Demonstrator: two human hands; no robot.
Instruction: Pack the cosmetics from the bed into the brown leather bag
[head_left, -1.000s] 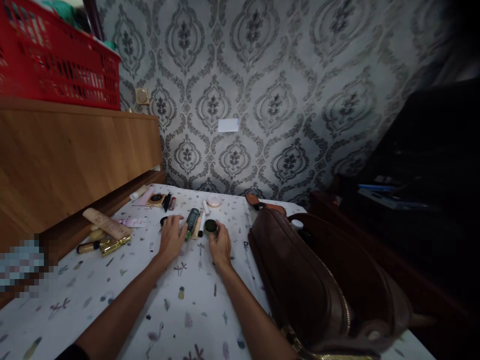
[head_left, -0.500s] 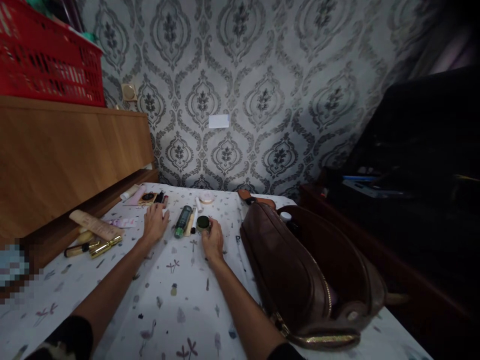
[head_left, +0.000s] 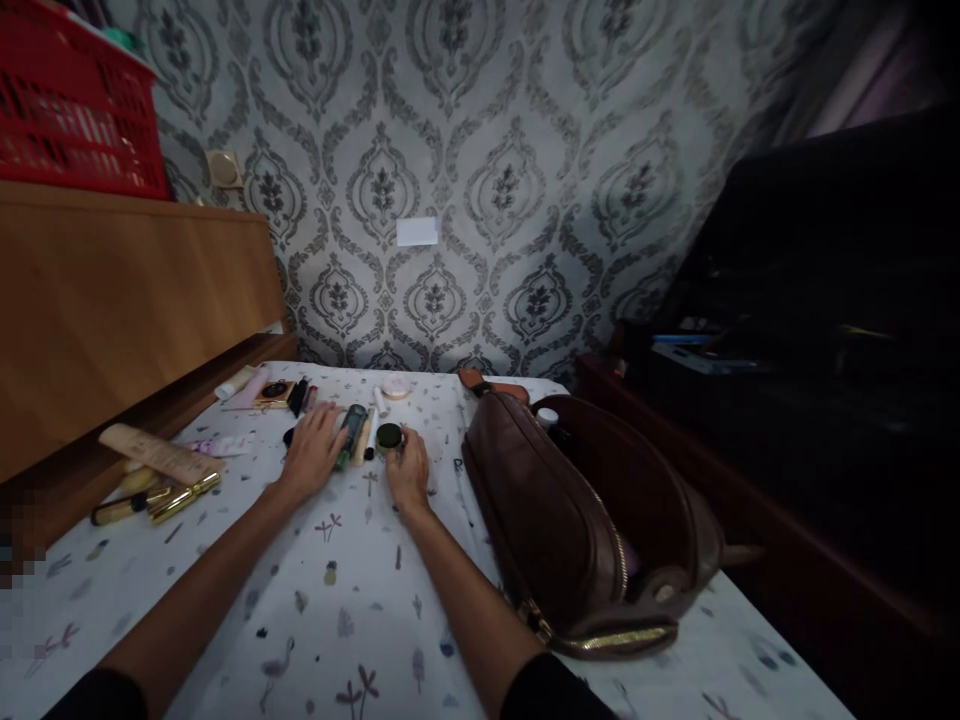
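Observation:
My left hand (head_left: 312,452) lies over the white patterned cloth (head_left: 360,560) with its fingers stretched out. Its fingertips reach the side of a green bottle (head_left: 352,428), which lies on the cloth. A small dark object pokes out to the left of this hand, mostly hidden. My right hand (head_left: 409,474) has its fingers closed round a small round jar with a dark green lid (head_left: 389,436). Between bottle and jar lie a cream tube (head_left: 362,442) and a slim white tube with a black end (head_left: 371,436). Behind them are a white stick (head_left: 380,401) and a pale round compact (head_left: 397,386).
An unzipped brown leather bag (head_left: 540,520) stands at the right, near a brown strap (head_left: 495,386). Tubes and gold-coloured cosmetics (head_left: 184,498) lie at the left. A wooden cabinet (head_left: 135,300) bears a red basket (head_left: 82,120).
My left hand has moved right, from beside the dark cosmetics to the green bottle. My right hand stays at the jar. The whole view has shifted slightly.

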